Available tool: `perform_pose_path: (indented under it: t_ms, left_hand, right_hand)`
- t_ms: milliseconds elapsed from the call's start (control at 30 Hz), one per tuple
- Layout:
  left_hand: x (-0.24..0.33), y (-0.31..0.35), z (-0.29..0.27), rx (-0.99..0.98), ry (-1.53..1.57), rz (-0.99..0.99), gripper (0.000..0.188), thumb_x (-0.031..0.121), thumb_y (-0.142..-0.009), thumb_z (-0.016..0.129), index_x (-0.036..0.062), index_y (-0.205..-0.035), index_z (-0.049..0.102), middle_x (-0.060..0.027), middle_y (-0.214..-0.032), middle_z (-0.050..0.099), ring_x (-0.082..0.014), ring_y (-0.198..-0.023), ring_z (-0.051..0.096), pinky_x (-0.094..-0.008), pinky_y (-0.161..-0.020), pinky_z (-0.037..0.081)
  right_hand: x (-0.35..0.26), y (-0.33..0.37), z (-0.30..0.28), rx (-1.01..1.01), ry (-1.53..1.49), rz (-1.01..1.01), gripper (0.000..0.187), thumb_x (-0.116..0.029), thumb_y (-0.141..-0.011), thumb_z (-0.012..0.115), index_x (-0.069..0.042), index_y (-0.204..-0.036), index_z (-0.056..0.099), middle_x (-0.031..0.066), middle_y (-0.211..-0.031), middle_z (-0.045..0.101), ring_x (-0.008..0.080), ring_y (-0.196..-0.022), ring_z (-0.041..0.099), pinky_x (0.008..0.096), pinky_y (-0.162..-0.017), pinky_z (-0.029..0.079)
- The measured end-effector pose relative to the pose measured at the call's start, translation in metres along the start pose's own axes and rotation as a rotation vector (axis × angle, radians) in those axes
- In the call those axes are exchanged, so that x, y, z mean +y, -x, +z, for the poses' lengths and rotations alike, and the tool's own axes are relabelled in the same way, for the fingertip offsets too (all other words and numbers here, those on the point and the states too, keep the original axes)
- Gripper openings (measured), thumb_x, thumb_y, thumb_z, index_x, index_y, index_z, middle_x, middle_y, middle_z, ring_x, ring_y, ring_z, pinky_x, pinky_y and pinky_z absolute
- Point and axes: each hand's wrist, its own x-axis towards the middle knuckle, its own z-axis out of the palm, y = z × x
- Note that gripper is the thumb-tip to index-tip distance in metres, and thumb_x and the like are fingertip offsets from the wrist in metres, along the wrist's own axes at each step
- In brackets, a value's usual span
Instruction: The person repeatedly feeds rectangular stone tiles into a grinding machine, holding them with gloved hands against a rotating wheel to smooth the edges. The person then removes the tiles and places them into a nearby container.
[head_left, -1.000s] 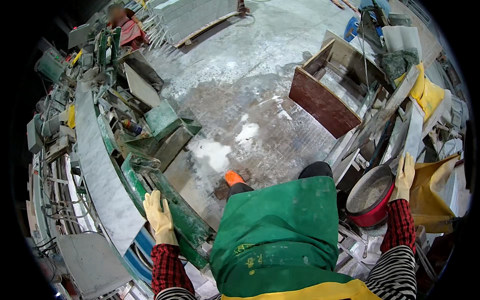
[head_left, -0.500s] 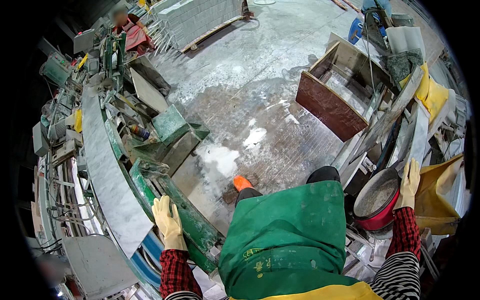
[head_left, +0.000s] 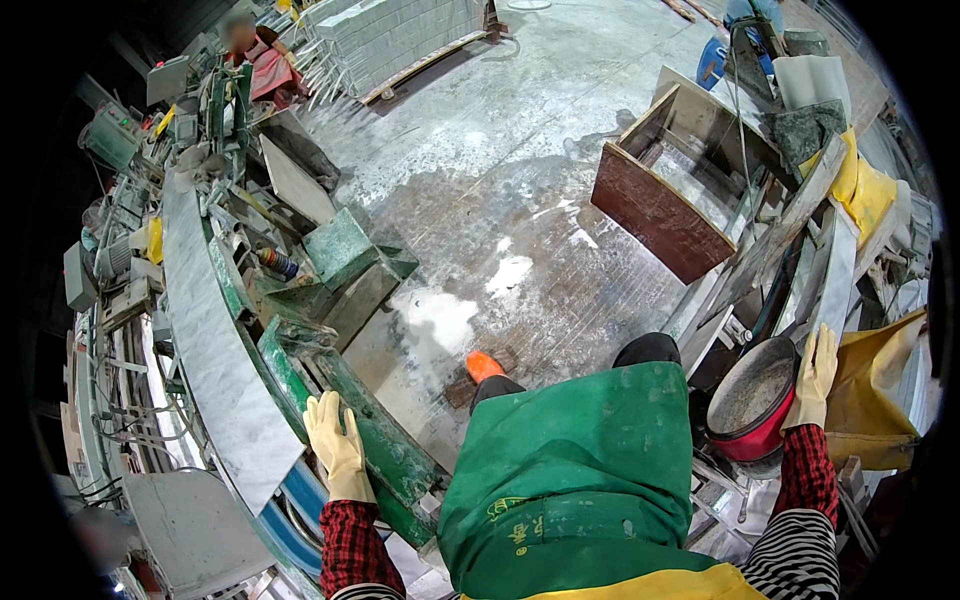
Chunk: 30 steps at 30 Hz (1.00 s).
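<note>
My left hand (head_left: 338, 446), in a cream rubber glove, rests with its fingers stretched out on the edge of a green metal machine frame (head_left: 370, 430). Beside it, a long grey-white marble strip (head_left: 225, 370) lies along the machine, its near end next to a blue belt (head_left: 302, 492). On the other side, my right hand (head_left: 814, 378), gloved the same way, has its fingers extended and holds nothing. It is next to the rim of a round red tub (head_left: 757, 444) with a grey, dusty inside; whether it touches the rim is hard to tell.
A brown wooden box (head_left: 660, 215) stands ahead on the right. Yellow sheeting (head_left: 880, 395) hangs beyond my right hand. White patches (head_left: 440, 318) mark the wet floor. Far left, a person in a red apron (head_left: 272, 75) is near a stack of pale blocks (head_left: 400, 45).
My right hand has shifted very slightly down beside the tub. My left hand stays where it was.
</note>
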Motion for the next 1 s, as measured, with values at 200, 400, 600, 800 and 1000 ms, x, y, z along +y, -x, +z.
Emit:
perform_pose_path:
  t_ms: [200, 400, 600, 800, 1000]
  left_hand:
    - [0.009, -0.003, -0.004, 0.017, -0.013, 0.024, 0.041, -0.002, -0.082, 0.069, 0.0042, -0.122, 0.063, -0.0155, -0.127, 0.063, -0.0389, -0.132, 0.048, -0.0458, -0.112, 0.035]
    - [0.013, -0.004, -0.011, -0.035, -0.027, -0.028, 0.040, 0.002, -0.082, 0.071, 0.0054, -0.121, 0.064, -0.0157, -0.128, 0.064, -0.0405, -0.131, 0.050, -0.0494, -0.114, 0.034]
    - [0.010, -0.007, -0.008, 0.045, -0.047, 0.055, 0.041, 0.004, -0.079, 0.074, 0.0073, -0.119, 0.064, -0.0120, -0.125, 0.064, -0.0394, -0.127, 0.051, -0.0480, -0.110, 0.038]
    - [0.007, -0.005, -0.011, 0.081, -0.012, 0.056, 0.041, 0.000, -0.076, 0.075, 0.0044, -0.115, 0.066, -0.0139, -0.121, 0.066, -0.0401, -0.121, 0.054, -0.0462, -0.104, 0.044]
    - [0.015, -0.006, -0.023, 0.098, 0.030, 0.042, 0.038, 0.001, -0.077, 0.074, 0.0037, -0.114, 0.067, -0.0136, -0.117, 0.067, -0.0408, -0.119, 0.056, -0.0468, -0.106, 0.043]
  right_hand:
    - [-0.005, 0.004, -0.005, -0.004, 0.015, 0.017, 0.049, -0.033, -0.107, 0.040, -0.006, -0.148, 0.045, 0.0157, -0.152, 0.046, 0.0331, -0.142, 0.040, 0.0445, -0.114, 0.032]
    - [-0.014, 0.006, -0.012, 0.023, 0.018, -0.032, 0.045, -0.026, -0.106, 0.046, -0.004, -0.145, 0.049, 0.0155, -0.149, 0.049, 0.0333, -0.141, 0.042, 0.0445, -0.112, 0.035]
    - [-0.008, 0.018, -0.010, -0.006, -0.066, 0.026, 0.051, -0.036, -0.107, 0.040, -0.006, -0.148, 0.045, 0.0208, -0.152, 0.044, 0.0344, -0.143, 0.037, 0.0447, -0.116, 0.029]
    - [-0.023, -0.020, -0.037, -0.277, -0.259, 0.465, 0.064, -0.045, -0.099, 0.055, -0.005, -0.148, 0.045, 0.0262, -0.155, 0.036, 0.0391, -0.140, 0.039, 0.0438, -0.118, 0.029]
    - [-0.041, -0.032, -0.050, -0.323, -0.431, 0.578, 0.102, -0.023, -0.066, 0.081, -0.009, -0.155, 0.032, 0.0294, -0.145, 0.043, 0.0416, -0.133, 0.044, 0.0455, -0.107, 0.042]
